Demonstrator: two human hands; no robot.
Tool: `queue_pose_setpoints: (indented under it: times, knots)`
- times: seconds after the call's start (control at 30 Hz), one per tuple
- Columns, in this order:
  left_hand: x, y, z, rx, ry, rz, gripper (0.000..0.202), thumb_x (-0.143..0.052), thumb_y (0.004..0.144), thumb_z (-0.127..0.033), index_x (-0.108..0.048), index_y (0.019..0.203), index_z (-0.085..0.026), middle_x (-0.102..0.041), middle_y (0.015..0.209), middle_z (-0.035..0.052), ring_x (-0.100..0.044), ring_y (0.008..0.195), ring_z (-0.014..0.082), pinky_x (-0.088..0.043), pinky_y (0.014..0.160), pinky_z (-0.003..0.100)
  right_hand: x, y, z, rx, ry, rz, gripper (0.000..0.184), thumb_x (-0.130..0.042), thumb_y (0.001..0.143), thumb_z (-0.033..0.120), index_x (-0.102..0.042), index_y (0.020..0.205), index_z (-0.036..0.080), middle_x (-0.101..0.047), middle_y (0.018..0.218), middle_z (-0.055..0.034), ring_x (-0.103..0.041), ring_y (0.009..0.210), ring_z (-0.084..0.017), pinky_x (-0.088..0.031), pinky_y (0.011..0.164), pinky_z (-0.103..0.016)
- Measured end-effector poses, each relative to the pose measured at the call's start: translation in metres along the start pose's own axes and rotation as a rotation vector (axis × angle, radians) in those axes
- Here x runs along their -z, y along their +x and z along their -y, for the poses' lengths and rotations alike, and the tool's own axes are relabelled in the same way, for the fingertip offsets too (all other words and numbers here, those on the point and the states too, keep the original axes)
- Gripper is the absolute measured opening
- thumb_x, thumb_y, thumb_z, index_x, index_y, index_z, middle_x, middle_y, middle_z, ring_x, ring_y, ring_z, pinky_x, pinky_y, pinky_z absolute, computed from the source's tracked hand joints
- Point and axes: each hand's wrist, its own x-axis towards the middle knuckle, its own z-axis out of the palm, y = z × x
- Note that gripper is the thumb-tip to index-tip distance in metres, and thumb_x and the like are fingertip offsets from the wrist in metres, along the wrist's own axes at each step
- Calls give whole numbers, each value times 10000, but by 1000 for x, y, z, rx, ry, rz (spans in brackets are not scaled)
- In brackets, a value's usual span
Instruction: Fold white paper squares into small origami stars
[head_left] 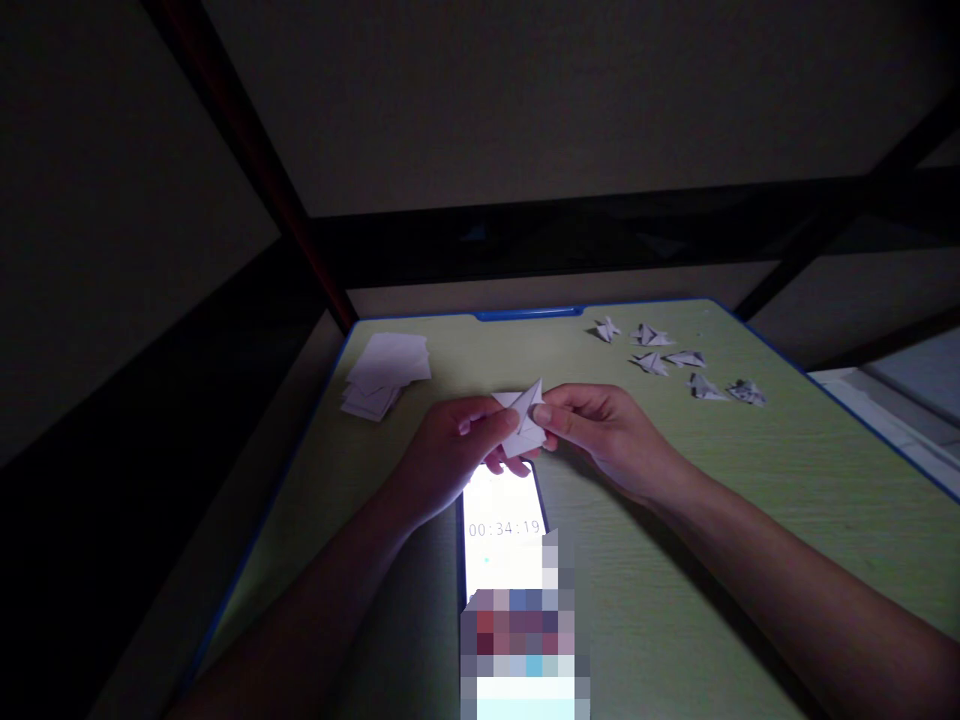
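A small folded piece of white paper (527, 425) is held between my two hands, above the upper end of a lit phone. My left hand (469, 440) pinches its left side, thumb on top and fingertips curled beneath. On the right edge, my right hand (596, 425) grips the same paper between thumb and fingers. One pointed flap of the paper sticks up between the thumbs. The fingers under the paper are partly hidden.
The phone (502, 515) lies on the green table (750, 520), showing 00:34:19; its lower part is pixelated. Loose white paper sheets (390, 362) lie at the back left. Several folded paper figures (651, 363) sit at the back right. A blue rim edges the table near the wall.
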Motion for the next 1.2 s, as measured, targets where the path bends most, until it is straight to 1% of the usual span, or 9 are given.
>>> queue_pose_setpoints:
  times: [0.2,0.27,0.33,0.43,0.57,0.67,0.83,1.03,1.2]
  knots:
    - [-3,0,-1,3,42,-43,220,-596,809,-305,-595,722,-102,-688,667,38,-657,549,104,-456,491,163,-1,0,1,16,-22,-32,164,-704,777,309,-673,686,177,-576,604,27,-501,571,-81,-368,570,-246]
    - [-4,-1,0,4,47,-68,212,-608,794,-296,-589,703,-106,-684,661,37,-655,550,109,-483,502,177,-3,0,2,28,-12,-82,110,-722,758,301,-705,763,193,-621,646,20,-537,590,-83,-408,580,-238]
    - [-5,-1,1,-10,44,-80,197,-618,780,-286,-598,705,-106,-685,676,37,-655,559,113,-516,522,196,-4,0,3,62,-14,-156,125,-744,732,295,-724,817,204,-663,696,8,-566,613,-89,-442,590,-237]
    - [-8,-1,1,-34,54,-76,164,-621,769,-253,-621,722,-96,-685,688,33,-651,558,106,-522,521,187,-6,1,4,107,-31,-233,118,-763,705,286,-743,794,211,-693,714,-2,-581,622,-90,-459,584,-229]
    - [-10,-2,-2,-30,119,-88,138,-607,780,-207,-641,728,-84,-676,663,27,-645,549,89,-488,496,150,-7,1,4,96,-22,-253,72,-772,691,271,-751,739,221,-701,694,4,-579,601,-79,-451,571,-217]
    - [-10,-2,-2,-40,147,-91,124,-602,788,-202,-637,747,-90,-689,708,36,-641,564,84,-474,484,142,-7,0,5,71,-15,-274,84,-785,672,277,-750,719,217,-685,654,7,-558,573,-75,-424,545,-217]
    - [-9,-1,1,-122,154,-160,113,-614,779,-224,-623,802,-115,-703,787,41,-657,682,104,-481,516,153,-11,-1,6,77,3,-254,90,-790,661,286,-749,708,222,-682,657,3,-551,579,-79,-410,544,-224]
    - [-10,-1,3,-164,174,-184,65,-607,771,-186,-621,769,-123,-690,724,12,-635,631,86,-484,537,162,-13,-2,5,83,-26,-245,87,-780,675,288,-745,714,218,-645,623,9,-521,556,-77,-380,521,-226]
    - [-10,-1,3,-170,150,-208,36,-622,748,-156,-619,730,-125,-664,662,-10,-611,595,71,-475,530,156,-12,-4,4,81,-12,-191,91,-764,701,269,-736,770,215,-663,672,9,-552,597,-80,-395,551,-221]
